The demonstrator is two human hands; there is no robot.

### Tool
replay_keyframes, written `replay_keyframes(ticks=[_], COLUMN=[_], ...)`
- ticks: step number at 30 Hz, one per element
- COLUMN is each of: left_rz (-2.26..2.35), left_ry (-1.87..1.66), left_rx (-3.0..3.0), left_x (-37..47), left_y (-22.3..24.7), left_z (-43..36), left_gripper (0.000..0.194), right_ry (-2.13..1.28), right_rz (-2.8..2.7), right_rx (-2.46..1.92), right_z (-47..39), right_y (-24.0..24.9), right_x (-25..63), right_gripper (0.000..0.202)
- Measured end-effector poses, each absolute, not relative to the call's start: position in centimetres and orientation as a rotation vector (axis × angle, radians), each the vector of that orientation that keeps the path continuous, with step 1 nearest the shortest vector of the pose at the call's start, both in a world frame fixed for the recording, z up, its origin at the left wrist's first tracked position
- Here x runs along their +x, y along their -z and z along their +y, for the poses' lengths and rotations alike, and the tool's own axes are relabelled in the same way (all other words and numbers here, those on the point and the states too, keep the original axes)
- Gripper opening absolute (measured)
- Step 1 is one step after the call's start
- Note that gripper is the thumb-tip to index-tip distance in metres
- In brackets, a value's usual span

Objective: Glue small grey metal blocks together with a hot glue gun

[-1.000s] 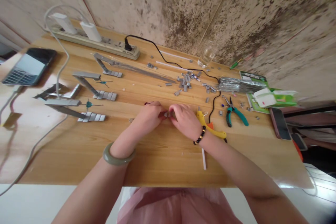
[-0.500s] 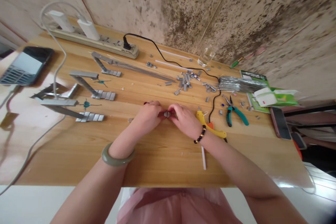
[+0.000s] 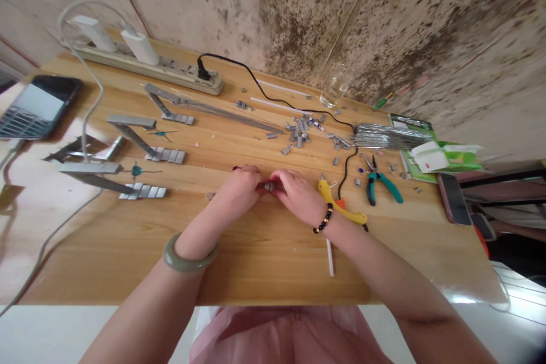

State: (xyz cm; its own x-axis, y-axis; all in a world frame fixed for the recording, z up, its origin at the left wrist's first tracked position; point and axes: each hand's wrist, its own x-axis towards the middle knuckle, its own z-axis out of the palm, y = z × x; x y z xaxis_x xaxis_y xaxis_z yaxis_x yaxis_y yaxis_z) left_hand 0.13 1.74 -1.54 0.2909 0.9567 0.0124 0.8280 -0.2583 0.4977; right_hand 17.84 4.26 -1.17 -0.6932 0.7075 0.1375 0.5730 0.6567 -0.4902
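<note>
Little has moved since half a second ago: your view has slid slightly, so things at the far left sit a touch nearer the left edge, while your left hand [image 3: 241, 189] and right hand [image 3: 297, 196] keep their meeting place.

You have a long, pale wooden surface [image 3: 264, 264] in front of you. Near its back edge lies a long, off-white power strip [image 3: 174, 76] with white chargers in it. To your left stand grey, angular strip-like frames [image 3: 139, 136] with flat, segmented ends.

Your hands come together near the middle, close to each other, fingers bent inward. Just beside your right wrist, and partly hidden by it, lies a yellow glue gun [image 3: 350, 214]; beyond it are teal-handled pliers [image 3: 389, 186], their handles spread. Past your hands lies a loose pile of small grey blocks [image 3: 300, 135].

Smallest is the small grey block-like piece [image 3: 268, 186], pinched between the fingers of both hands, which are nearly closed on it. It looks light grey, with a dark line near its right side; whether that is a gap or an edge, you cannot tell. Against the earlier frame, it remains in that two-handed pinch.
</note>
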Motion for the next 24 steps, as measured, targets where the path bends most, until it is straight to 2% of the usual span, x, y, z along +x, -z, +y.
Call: replay_keyframes(ticks=[17,20,24], left_rz=[1.635,1.644,1.646], left_ry=[-0.427,-0.423,-0.417], left_rx=[2.164,2.171,2.172], left_x=[0.2,0.2,0.2], left_y=[1.0,1.0,1.2], left_z=[1.7,1.8,1.8], left_gripper=[0.015,0.014,0.012], right_ry=[-0.839,-0.724,-0.364], right_rz=[-2.422,-2.495,-2.675], right_rx=[-1.068,-1.108,-1.163], right_z=[4.3,4.0,3.3], right_y=[0.4,-0.3,-0.4], right_x=[18.8,19.2,19.2], right_gripper=[0.041,0.033,0.017])
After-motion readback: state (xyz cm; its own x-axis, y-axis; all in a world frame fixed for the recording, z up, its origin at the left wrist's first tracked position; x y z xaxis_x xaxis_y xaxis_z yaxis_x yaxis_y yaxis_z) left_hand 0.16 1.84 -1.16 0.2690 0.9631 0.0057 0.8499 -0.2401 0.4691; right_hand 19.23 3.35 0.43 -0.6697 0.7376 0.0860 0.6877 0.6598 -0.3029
